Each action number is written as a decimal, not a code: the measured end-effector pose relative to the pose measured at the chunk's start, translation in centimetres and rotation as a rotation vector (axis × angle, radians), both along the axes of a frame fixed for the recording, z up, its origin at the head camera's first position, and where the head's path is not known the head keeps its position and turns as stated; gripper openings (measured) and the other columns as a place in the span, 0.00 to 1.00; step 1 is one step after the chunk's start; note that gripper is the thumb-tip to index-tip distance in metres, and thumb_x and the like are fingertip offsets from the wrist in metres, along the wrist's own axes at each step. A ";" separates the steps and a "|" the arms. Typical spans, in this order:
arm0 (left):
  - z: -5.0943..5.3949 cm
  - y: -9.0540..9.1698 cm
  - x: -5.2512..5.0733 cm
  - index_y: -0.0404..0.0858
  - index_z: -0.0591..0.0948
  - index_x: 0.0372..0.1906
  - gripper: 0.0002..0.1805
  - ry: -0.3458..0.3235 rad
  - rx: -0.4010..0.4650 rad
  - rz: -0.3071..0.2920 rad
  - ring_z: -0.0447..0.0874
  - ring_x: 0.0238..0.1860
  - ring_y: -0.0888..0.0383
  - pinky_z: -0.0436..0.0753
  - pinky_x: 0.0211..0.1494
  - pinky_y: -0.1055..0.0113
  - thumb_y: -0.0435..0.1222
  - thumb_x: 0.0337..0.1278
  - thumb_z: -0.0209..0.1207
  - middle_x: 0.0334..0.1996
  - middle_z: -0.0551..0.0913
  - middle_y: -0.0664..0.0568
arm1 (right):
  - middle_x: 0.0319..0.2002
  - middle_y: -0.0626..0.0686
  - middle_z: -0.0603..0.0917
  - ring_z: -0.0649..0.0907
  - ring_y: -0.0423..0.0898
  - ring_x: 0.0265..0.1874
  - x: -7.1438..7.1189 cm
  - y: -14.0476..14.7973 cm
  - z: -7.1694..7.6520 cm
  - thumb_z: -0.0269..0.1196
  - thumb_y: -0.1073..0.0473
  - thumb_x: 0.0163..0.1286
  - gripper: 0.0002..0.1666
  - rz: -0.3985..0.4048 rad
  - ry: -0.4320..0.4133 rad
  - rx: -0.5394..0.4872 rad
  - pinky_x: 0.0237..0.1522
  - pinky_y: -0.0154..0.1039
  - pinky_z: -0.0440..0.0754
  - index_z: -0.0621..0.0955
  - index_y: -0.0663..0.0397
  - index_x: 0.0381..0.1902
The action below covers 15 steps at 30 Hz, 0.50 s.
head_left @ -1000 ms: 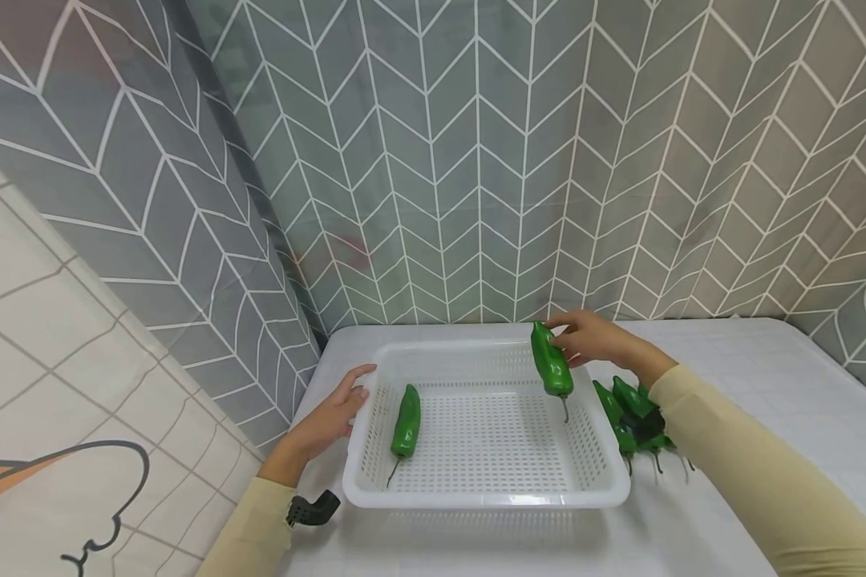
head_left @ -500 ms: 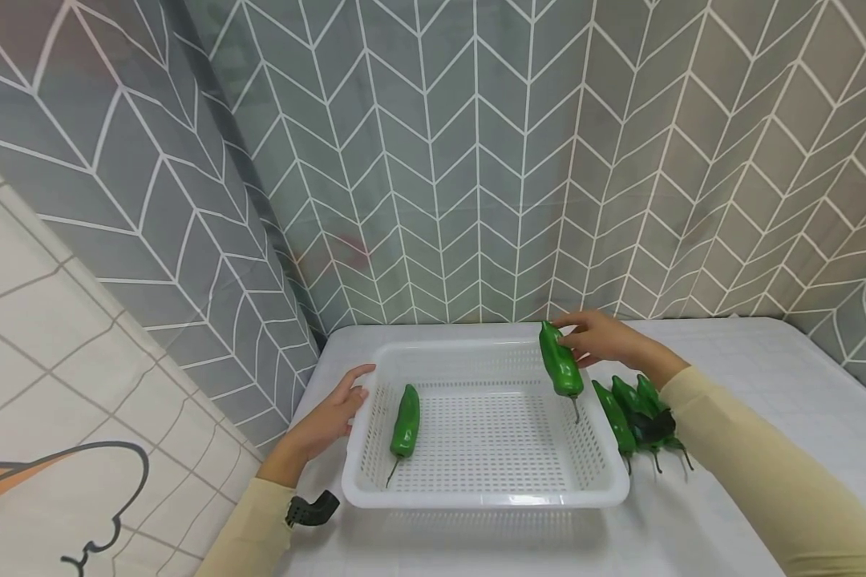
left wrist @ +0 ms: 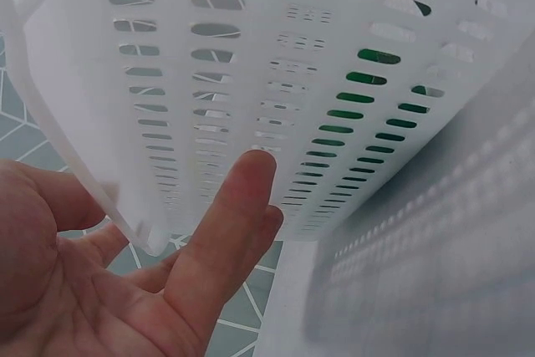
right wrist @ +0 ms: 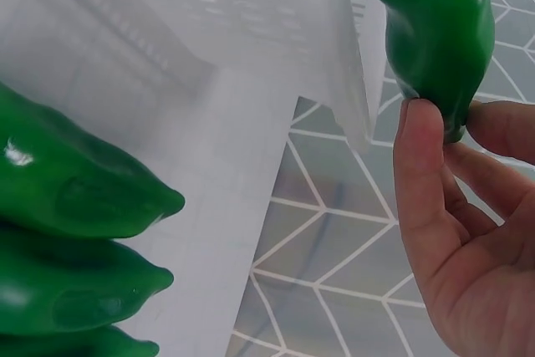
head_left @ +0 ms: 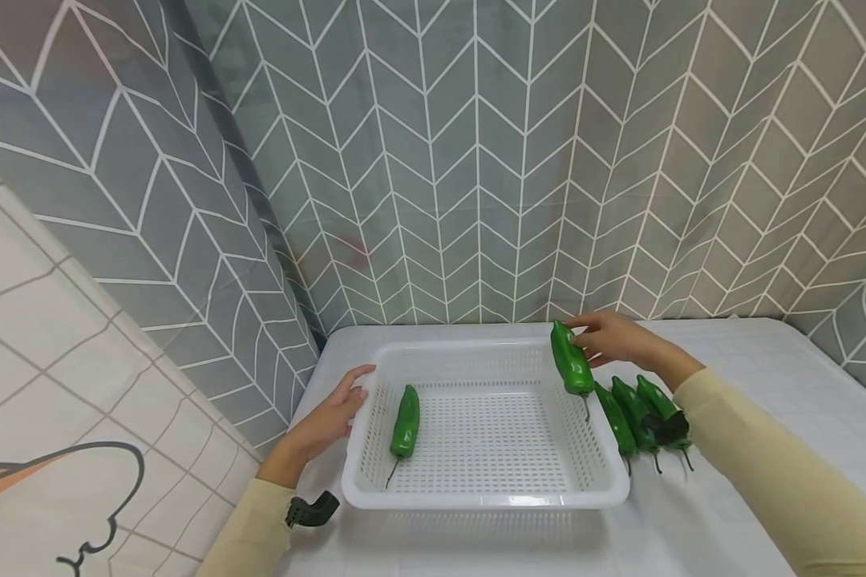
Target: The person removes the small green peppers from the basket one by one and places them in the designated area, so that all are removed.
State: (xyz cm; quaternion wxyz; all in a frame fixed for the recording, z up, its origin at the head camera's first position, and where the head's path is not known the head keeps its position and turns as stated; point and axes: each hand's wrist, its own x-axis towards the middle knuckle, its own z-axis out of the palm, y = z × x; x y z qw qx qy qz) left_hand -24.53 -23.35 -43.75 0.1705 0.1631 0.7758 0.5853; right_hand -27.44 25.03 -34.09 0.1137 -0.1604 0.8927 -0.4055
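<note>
My right hand (head_left: 613, 336) pinches a long green pepper (head_left: 572, 361) by its tip, stem end hanging down, over the right rim of a white plastic basket (head_left: 476, 501). In the right wrist view, thumb and fingers close round the narrow end of that held pepper (right wrist: 443, 31). At the basket's left side, my left hand (head_left: 328, 413) grips the rim; in the left wrist view a fingertip (left wrist: 251, 175) lies against the slotted outer wall. Inside the basket, near its left wall, lies another green pepper (head_left: 406, 423).
Several green peppers (head_left: 633, 413) lie side by side on the white table (head_left: 750, 377), just right of the basket; the black wrist camera (head_left: 667, 429) partly covers them. A grey patterned curtain (head_left: 476, 160) hangs behind, and a white tiled cloth (head_left: 58, 336) stands at left.
My right hand has moved to the right with the pepper, from inside the basket's right side to over its rim. The left hand and the pepper in the basket have stayed put.
</note>
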 end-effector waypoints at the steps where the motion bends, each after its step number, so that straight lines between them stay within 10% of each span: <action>1: 0.1 0.0 0.0 0.55 0.49 0.80 0.28 -0.003 0.002 0.003 0.80 0.59 0.44 0.85 0.50 0.50 0.44 0.84 0.39 0.71 0.66 0.37 | 0.50 0.67 0.83 0.87 0.55 0.43 0.1 0.1 0.0 0.56 0.62 0.79 0.31 0.001 0.001 -0.002 0.45 0.50 0.87 0.64 0.76 0.71; 15: 0.1 0.1 0.1 0.55 0.48 0.80 0.28 0.005 -0.013 0.010 0.80 0.59 0.45 0.85 0.50 0.50 0.46 0.84 0.40 0.72 0.65 0.37 | 0.51 0.68 0.82 0.87 0.54 0.43 0.5 1.5 0.1 0.56 0.62 0.79 0.32 -0.011 -0.006 -0.019 0.46 0.50 0.86 0.62 0.77 0.72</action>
